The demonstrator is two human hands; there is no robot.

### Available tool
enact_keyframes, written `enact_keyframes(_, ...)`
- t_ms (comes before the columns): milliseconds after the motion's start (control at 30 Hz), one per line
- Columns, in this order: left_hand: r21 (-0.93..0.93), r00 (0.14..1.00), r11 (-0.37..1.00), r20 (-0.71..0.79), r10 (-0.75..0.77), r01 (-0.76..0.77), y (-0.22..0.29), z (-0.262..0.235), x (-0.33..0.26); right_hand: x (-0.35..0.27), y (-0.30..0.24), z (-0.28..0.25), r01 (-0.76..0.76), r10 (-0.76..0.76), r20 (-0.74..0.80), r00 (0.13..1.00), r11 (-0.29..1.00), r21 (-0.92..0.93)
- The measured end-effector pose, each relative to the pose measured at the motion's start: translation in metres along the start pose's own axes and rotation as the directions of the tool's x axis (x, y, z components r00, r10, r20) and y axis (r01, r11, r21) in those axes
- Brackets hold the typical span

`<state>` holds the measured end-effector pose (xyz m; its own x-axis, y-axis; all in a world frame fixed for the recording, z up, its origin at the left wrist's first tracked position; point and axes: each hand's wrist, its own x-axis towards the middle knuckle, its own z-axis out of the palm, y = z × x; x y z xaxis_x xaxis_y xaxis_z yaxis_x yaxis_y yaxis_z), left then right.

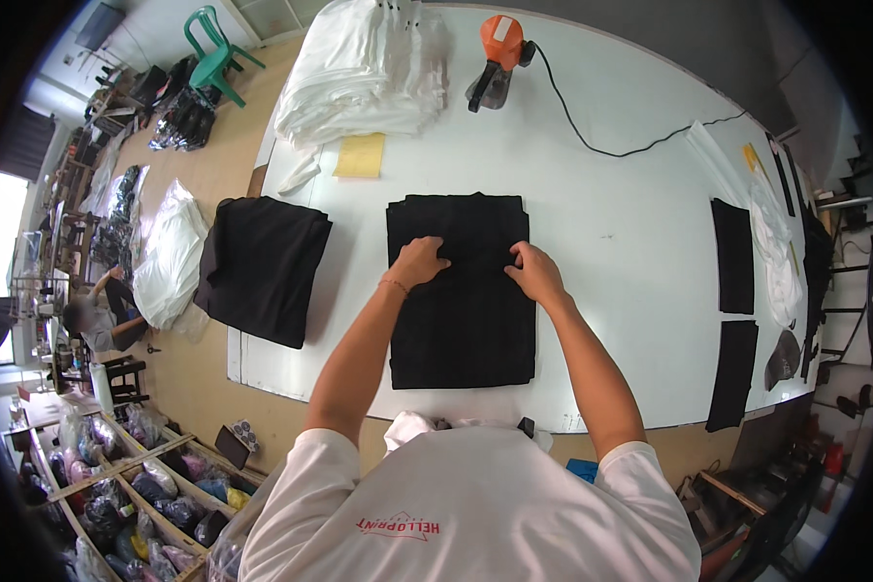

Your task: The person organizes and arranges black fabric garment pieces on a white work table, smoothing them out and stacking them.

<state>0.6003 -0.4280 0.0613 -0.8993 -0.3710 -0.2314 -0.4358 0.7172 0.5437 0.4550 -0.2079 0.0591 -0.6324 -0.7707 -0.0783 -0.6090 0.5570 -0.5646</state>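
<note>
A folded pile of black cloth (463, 335) lies on the white table in front of me, its edges roughly squared. My left hand (420, 262) rests over the pile's left edge, thumb and fingers apart on the fabric. Over the right edge is my right hand (537, 274), its thumb and index finger bent toward the cloth with a gap between them. Both hands touch the upper half of the pile. A second black cloth pile (262, 267), less neat, sits to the left near the table's edge.
White garments (359, 73) are heaped at the far left beside a yellow paper (359, 155). An orange corded tool (501, 48) stands at the back of the white table (621, 262). Black strips (734, 257) and clear plastic (771, 247) lie right. A person (107, 325) sits far left.
</note>
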Motion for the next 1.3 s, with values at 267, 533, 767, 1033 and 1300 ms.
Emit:
enact_keyframes(267,-0.035,0.991,0.997,-0.114,0.070,-0.074,-0.006,-0.019,0.035,0.002,0.019,-0.001,-0.122,0.160,-0.089,0.983,0.937,0.327)
enact_keyframes(533,-0.041,0.957,0.999,-0.290,0.001,-0.013,-0.003,0.007,0.032,-0.004,0.008,0.016,-0.141,0.161,-0.133,0.978,0.979,0.146)
enact_keyframes(767,-0.169,0.960,0.981,-0.277,0.042,-0.092,0.017,-0.012,0.030,-0.018,0.016,-0.003,-0.300,0.332,-0.032,0.943,0.887,0.352)
enact_keyframes(1033,0.048,0.792,0.998,-0.609,0.056,-0.034,0.022,0.021,0.009,-0.005,0.002,-0.003,0.060,-0.071,-0.107,0.992,0.993,-0.102)
enact_keyframes(1300,-0.926,0.844,0.076,0.302,-0.444,0.371,0.088,0.027,-0.100,-0.024,-0.047,-0.025,0.195,-0.274,0.281,0.920,0.940,0.278)
